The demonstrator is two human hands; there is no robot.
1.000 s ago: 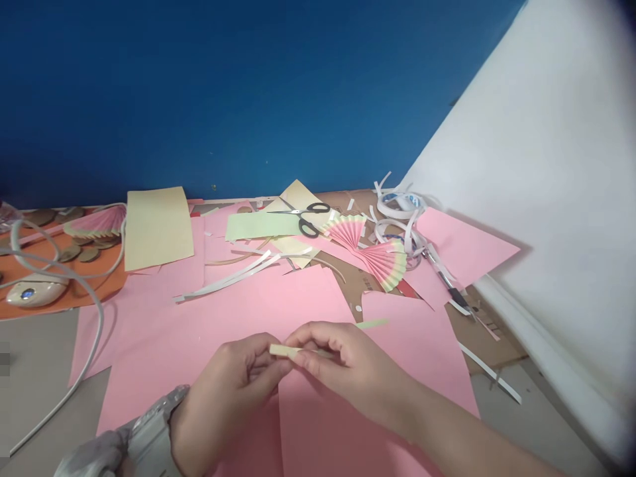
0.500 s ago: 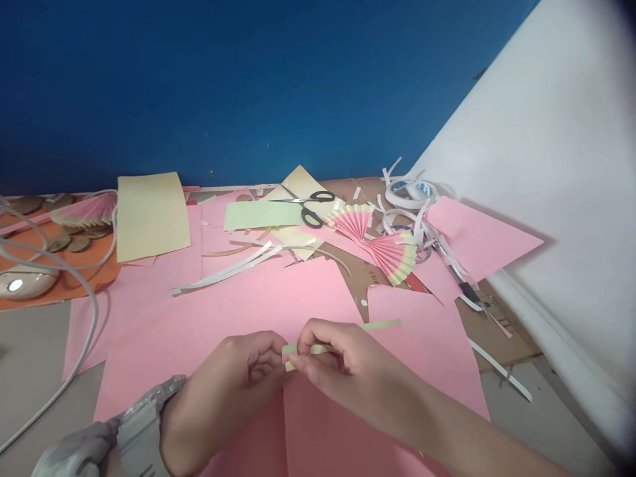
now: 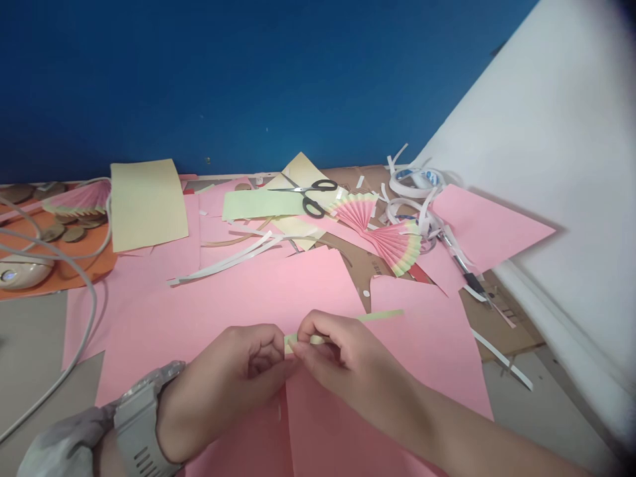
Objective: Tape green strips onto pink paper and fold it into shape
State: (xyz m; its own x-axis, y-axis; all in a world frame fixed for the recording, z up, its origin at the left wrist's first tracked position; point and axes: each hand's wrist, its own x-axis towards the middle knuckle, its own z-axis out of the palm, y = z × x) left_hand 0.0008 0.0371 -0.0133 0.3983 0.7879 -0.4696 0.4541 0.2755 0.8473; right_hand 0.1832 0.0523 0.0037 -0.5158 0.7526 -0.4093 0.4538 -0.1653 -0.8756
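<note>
Low in the middle, a pink paper sheet (image 3: 332, 440) has a pale green paper strip (image 3: 382, 315) running along its top edge. My left hand (image 3: 248, 371), with a grey watch (image 3: 144, 424) on the wrist, has its fingers curled and its thumb pressed at that edge. Close beside it, my right hand (image 3: 342, 361) pinches the pale green strip between thumb and forefinger. A short, light-coloured piece of the strip shows between the two hands. The fingers hide the rest of that edge.
Behind lie scissors (image 3: 311, 192), a pleated pink paper fan (image 3: 382, 232), white strips (image 3: 223, 262), tape rolls (image 3: 415, 179) and a pen (image 3: 462, 268). A yellow sheet (image 3: 149, 205) and a computer mouse (image 3: 24, 271) are at left. Blue and white walls border the table.
The pale green strip between my hands looks flatter against the pink edge, its lower flap less apart. My left thumb has slid right, towards my right fingertips. The view has tilted slightly.
</note>
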